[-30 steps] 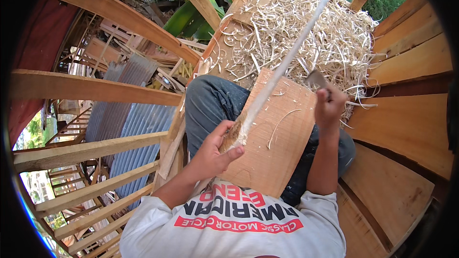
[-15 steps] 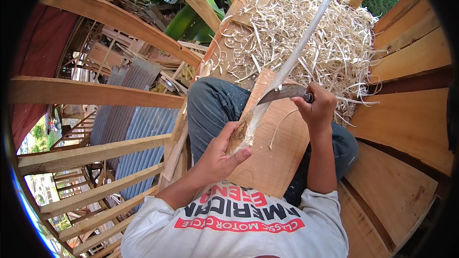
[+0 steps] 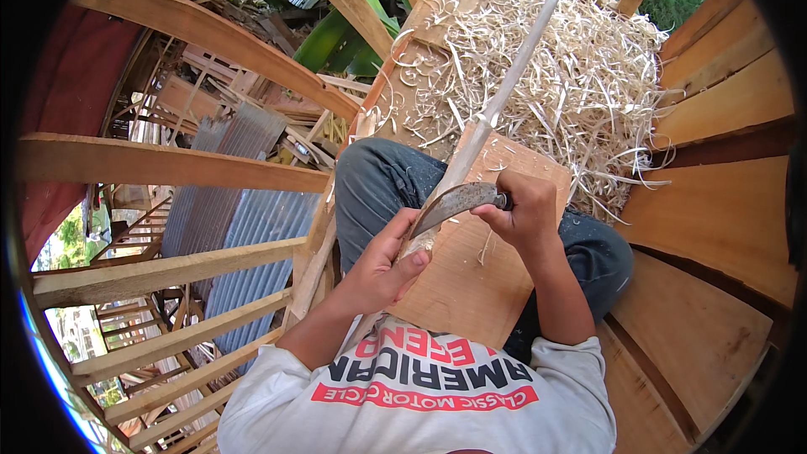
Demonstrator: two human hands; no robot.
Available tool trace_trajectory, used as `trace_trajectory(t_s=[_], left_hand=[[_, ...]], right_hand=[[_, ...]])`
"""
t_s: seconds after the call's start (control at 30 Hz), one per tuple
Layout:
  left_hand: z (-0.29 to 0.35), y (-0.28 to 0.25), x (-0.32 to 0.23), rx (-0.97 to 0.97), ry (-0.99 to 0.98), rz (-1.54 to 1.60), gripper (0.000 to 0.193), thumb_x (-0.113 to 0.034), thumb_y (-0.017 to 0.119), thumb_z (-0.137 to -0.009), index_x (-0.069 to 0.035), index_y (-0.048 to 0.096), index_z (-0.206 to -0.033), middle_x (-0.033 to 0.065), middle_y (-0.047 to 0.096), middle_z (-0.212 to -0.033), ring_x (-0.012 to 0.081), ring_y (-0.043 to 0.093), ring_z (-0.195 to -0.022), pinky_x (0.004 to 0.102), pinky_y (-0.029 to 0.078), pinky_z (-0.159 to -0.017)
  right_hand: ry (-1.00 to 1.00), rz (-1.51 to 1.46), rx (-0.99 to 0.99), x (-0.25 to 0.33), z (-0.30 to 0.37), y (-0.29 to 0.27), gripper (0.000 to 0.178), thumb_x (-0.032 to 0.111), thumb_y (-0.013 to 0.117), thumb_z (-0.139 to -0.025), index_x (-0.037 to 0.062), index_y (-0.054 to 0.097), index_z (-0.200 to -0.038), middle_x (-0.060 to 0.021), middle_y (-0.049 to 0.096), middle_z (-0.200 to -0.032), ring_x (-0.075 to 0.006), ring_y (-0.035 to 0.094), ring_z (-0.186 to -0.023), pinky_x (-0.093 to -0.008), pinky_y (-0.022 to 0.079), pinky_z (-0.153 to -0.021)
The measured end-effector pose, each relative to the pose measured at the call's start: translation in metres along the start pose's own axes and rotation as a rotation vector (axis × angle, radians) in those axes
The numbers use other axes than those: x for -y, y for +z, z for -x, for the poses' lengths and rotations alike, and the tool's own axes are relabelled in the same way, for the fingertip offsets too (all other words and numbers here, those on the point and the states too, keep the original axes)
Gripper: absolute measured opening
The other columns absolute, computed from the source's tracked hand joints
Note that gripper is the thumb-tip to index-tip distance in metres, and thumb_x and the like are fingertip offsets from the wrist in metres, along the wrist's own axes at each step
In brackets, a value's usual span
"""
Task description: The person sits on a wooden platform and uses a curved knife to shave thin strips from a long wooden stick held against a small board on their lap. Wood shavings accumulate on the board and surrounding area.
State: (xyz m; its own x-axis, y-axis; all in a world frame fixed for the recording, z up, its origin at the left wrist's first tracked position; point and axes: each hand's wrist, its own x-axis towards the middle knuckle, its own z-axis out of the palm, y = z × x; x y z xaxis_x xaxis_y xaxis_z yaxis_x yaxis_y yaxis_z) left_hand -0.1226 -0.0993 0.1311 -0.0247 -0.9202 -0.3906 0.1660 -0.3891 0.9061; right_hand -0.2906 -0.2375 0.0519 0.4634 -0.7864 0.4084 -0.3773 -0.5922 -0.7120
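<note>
Pole (image 3: 504, 91), long, pale and stripped, slants over the board (image 3: 475, 286) lying across the seated person's lap, its lower end down by the off-white shirt (image 3: 420, 424) at the board's near edge. From where I stand, the left hand (image 3: 378, 273), at the board's left side, has its fingers wrapped around the pole, thumb on the near side. Above the board's right half, the right hand (image 3: 525, 210) has its fingers clamped on the dark handle of a curved knife (image 3: 461, 200), whose stained blade lies against the pole just beyond the left hand. Bent knees in blue jeans (image 3: 378, 172) flank the board. Past the board's far edge, curly pale shavings (image 3: 555, 92) heap thickly, the pole stretching out above them. Right of the board, wide brown planks (image 3: 714, 210) run side by side; to its left, rough timber rails (image 3: 168, 164) have open gaps. Farther left of the board, corrugated metal sheets (image 3: 261, 231) show through, and beyond its far left corner grow broad green leaves (image 3: 332, 42).
</note>
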Motion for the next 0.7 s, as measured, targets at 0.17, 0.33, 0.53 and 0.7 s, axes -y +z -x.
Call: trace_trajectory(t_s=[0.17,0.33,0.53,0.7], left_hand=[[-0.003,0.01,0.009,0.059,0.051,-0.083,0.05,-0.036,0.054,-0.092,0.0,0.037,-0.123,-0.0018,0.043,-0.073,0.0005,0.034,-0.041,0.0151,0.026,-0.038],[-0.005,0.016,0.015,0.089,0.04,-0.067,0.052,-0.039,0.054,-0.092,0.0,0.037,-0.123,-0.0023,0.042,-0.073,0.0001,0.034,-0.043,0.0149,0.027,-0.039],[-0.002,0.015,0.019,0.121,0.065,-0.161,0.051,-0.038,0.054,-0.092,-0.001,0.038,-0.124,-0.0028,0.042,-0.074,0.0007,0.036,-0.049,0.0145,0.028,-0.044],[0.018,0.015,0.034,0.201,-0.028,-0.263,0.04,-0.027,0.056,-0.092,-0.002,0.042,-0.119,0.0024,0.047,-0.091,0.0064,0.044,-0.083,0.0217,0.039,-0.073]], right_hand=[[0.048,0.168,-0.165,-0.033,-0.007,-0.021,0.066,0.069,0.068,-0.061,0.0063,0.046,-0.056,-0.0055,0.039,-0.045,-0.0213,0.043,-0.039,-0.0315,0.036,-0.04],[0.092,0.265,-0.255,-0.049,-0.008,-0.032,0.067,0.069,0.067,-0.061,0.0061,0.047,-0.057,-0.0059,0.039,-0.046,-0.0222,0.043,-0.04,-0.0318,0.035,-0.041],[0.116,0.207,-0.356,-0.056,-0.01,-0.035,0.069,0.069,0.059,-0.074,0.0034,0.045,-0.056,-0.0031,0.036,-0.044,-0.0176,0.038,-0.039,-0.0343,0.031,-0.041],[0.595,-0.062,-0.607,-0.121,-0.014,-0.09,0.067,0.056,0.047,-0.09,0.0019,0.04,-0.051,0.0021,0.03,-0.045,-0.0107,0.028,-0.045,-0.0336,0.021,-0.045]])
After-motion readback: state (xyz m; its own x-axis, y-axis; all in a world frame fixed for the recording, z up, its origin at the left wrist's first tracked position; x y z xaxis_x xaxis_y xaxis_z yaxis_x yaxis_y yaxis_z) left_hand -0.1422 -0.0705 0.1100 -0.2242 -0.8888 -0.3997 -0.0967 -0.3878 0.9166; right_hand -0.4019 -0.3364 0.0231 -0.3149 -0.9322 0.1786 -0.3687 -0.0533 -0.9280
